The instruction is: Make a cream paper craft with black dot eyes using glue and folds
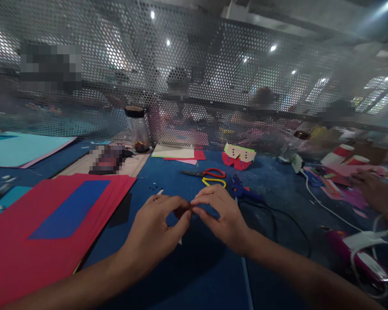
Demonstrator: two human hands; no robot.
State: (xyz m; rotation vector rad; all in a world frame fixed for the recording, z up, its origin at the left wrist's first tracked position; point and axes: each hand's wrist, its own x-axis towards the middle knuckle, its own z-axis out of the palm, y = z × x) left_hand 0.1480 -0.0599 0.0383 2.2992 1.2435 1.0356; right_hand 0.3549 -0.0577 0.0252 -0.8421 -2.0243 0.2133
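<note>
My left hand (159, 224) and my right hand (222, 217) meet fingertip to fingertip over the dark blue table. Both are closed in a pinch, and what sits between the fingers is too small or hidden to name. Just beyond them lie scissors (209, 173) with one red and one yellow handle loop. To the right of my right hand rests a blue glue gun (247, 191) with a dark cord. Tiny black bits (154, 187) are scattered past my left hand. A red and cream paper piece with black dots (239, 156) stands farther back.
Red paper sheets (16, 258) with a blue strip (72, 211) cover the left side. A jar (138, 131) stands by the perforated metal screen (194, 56). At right, another person's hand (371, 189) reaches over paper scraps, near a white cable (326, 206) and a magenta object (358, 256).
</note>
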